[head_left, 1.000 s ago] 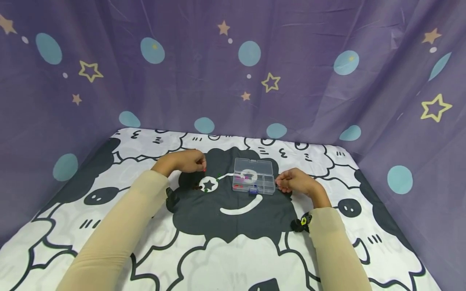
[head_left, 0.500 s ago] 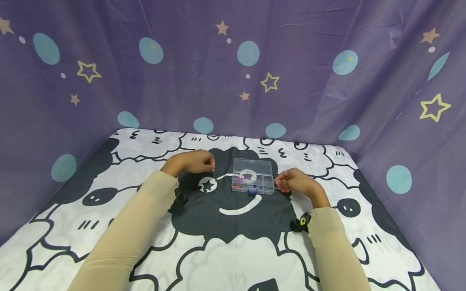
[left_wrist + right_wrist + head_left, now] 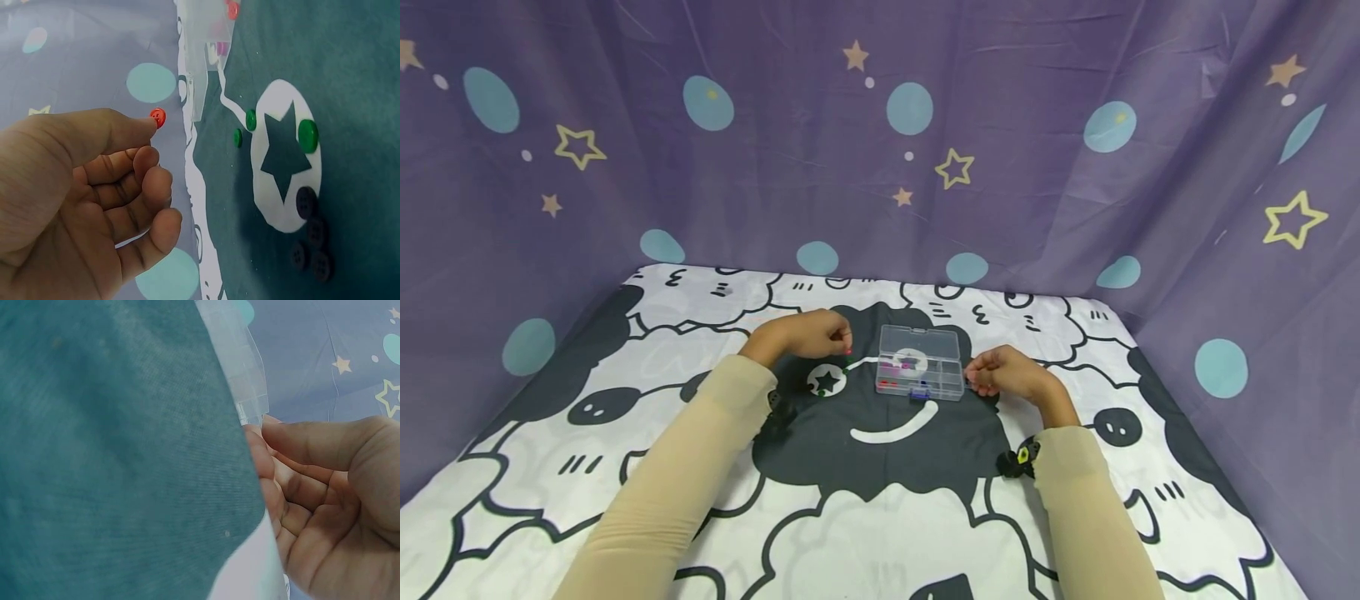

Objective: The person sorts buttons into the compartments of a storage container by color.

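Note:
In the head view my left hand (image 3: 811, 335) is just left of the clear plastic compartment box (image 3: 920, 339), above the cloth. Its thumb and a finger pinch a small red button (image 3: 159, 117), seen plainly in the left wrist view. The box lies with its lid raised at the back. Red buttons (image 3: 884, 384) sit in a front-left compartment, and pinkish-purple pieces (image 3: 897, 365) show behind them. My right hand (image 3: 1013, 373) holds the right edge of the box between thumb and fingertips. The right wrist view shows only that corner of the box.
Several green buttons (image 3: 307, 136) and dark buttons (image 3: 316, 232) lie on the cloth around a printed star, left of the box. A patterned black-and-white cloth (image 3: 880, 533) covers the table. A purple curtain (image 3: 1045, 208) hangs behind.
My left hand has moved right, toward the box, with the red button still pinched. The right hand has stayed at the box's right edge.

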Demonstrator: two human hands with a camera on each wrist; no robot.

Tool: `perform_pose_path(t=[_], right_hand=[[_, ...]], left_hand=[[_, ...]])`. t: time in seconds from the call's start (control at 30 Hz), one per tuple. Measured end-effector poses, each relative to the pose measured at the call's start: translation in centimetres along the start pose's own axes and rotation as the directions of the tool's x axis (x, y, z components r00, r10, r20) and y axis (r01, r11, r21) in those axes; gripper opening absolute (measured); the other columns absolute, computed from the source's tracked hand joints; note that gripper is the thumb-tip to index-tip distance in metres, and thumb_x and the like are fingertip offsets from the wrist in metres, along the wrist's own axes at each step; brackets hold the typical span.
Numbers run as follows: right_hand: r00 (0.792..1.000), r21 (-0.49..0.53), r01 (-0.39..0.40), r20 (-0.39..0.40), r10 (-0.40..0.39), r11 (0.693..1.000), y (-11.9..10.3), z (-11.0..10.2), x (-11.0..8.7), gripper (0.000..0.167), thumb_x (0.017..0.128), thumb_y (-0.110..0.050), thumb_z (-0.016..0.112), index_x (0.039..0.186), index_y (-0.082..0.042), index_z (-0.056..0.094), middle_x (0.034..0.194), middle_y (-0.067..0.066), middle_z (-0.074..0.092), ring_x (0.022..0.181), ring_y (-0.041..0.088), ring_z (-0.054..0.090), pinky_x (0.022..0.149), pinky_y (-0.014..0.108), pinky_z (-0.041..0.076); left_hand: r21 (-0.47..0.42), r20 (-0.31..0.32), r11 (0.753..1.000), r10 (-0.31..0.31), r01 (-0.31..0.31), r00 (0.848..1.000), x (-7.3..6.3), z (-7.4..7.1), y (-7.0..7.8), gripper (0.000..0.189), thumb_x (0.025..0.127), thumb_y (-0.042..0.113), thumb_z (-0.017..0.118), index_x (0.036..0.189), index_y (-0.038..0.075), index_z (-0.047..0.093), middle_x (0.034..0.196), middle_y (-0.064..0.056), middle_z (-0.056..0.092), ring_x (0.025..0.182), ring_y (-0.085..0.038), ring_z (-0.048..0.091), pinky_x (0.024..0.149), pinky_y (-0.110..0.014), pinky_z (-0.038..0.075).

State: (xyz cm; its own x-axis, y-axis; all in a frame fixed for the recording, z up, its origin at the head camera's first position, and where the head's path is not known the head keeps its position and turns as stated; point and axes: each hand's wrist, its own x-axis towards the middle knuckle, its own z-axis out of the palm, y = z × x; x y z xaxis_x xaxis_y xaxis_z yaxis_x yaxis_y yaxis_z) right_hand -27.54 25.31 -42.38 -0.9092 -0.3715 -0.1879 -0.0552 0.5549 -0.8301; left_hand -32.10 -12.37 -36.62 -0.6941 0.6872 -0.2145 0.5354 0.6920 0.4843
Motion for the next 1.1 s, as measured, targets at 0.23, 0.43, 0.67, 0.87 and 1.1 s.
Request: perform_pose_path(t=[0.23, 0.43, 0.67, 0.87, 1.1], right_hand=[[1.0, 0.0, 0.007, 0.001, -0.007, 1.0, 0.0, 0.0, 0.0, 0.02, 0.101, -0.008, 0.063, 0.11, 0.008, 0.07, 0.085, 0.01, 0.07, 0.073, 0.018, 0.062, 0.066, 0.031, 0.052], [1.0, 0.009, 0.005, 0.002, -0.005, 1.0, 0.0, 0.0, -0.1, 0.021, 0.101, -0.009, 0.063, 0.112, 0.008, 0.07, 0.086, 0.01, 0.07, 0.074, 0.018, 0.062, 0.067, 0.032, 0.052], [1.0, 0.003, 0.011, 0.005, -0.011, 1.0, 0.1, 0.0, -0.2, 0.021, 0.101, -0.009, 0.063, 0.111, 0.008, 0.07, 0.086, 0.009, 0.07, 0.074, 0.018, 0.062, 0.067, 0.031, 0.052], [1.0, -0.002, 0.012, 0.004, -0.012, 1.0, 0.0, 0.0, -0.1, 0.02, 0.101, -0.008, 0.063, 0.11, 0.008, 0.07, 0.085, 0.008, 0.069, 0.074, 0.018, 0.062, 0.067, 0.03, 0.052], [1.0, 0.003, 0.01, 0.005, -0.01, 1.0, -0.1, 0.0, -0.2, 0.019, 0.101, -0.007, 0.062, 0.11, 0.008, 0.07, 0.083, 0.006, 0.069, 0.073, 0.017, 0.061, 0.066, 0.03, 0.052]], left_hand=[[-0.013, -0.01, 1.0, 0.012, -0.012, 1.0, 0.2, 0.3, 0.4, 0.019, 0.106, 0.012, 0.052, 0.105, 0.005, 0.069, 0.087, -0.003, 0.061, 0.07, -0.015, 0.049, 0.068, -0.031, 0.044], [-0.01, -0.017, 0.999, 0.038, -0.038, 0.999, 0.5, 0.5, 0.9, 0.017, 0.106, 0.012, 0.052, 0.103, 0.007, 0.068, 0.085, -0.003, 0.059, 0.069, -0.015, 0.05, 0.069, -0.031, 0.044], [0.006, -0.014, 0.999, 0.045, -0.045, 0.999, 1.0, 0.8, 1.4, 0.018, 0.107, 0.014, 0.053, 0.104, 0.005, 0.069, 0.083, -0.001, 0.059, 0.068, -0.013, 0.049, 0.07, -0.031, 0.044], [0.025, -0.005, 0.999, 0.046, -0.046, 0.999, 1.3, 0.9, 2.1, 0.022, 0.107, 0.013, 0.051, 0.107, 0.002, 0.069, 0.081, -0.001, 0.057, 0.067, -0.014, 0.048, 0.07, -0.032, 0.044], [0.006, 0.006, 0.998, 0.07, -0.07, 0.998, 1.8, 1.5, 2.6, 0.019, 0.106, 0.011, 0.051, 0.104, 0.005, 0.068, 0.082, -0.002, 0.059, 0.066, -0.013, 0.048, 0.068, -0.03, 0.044]])
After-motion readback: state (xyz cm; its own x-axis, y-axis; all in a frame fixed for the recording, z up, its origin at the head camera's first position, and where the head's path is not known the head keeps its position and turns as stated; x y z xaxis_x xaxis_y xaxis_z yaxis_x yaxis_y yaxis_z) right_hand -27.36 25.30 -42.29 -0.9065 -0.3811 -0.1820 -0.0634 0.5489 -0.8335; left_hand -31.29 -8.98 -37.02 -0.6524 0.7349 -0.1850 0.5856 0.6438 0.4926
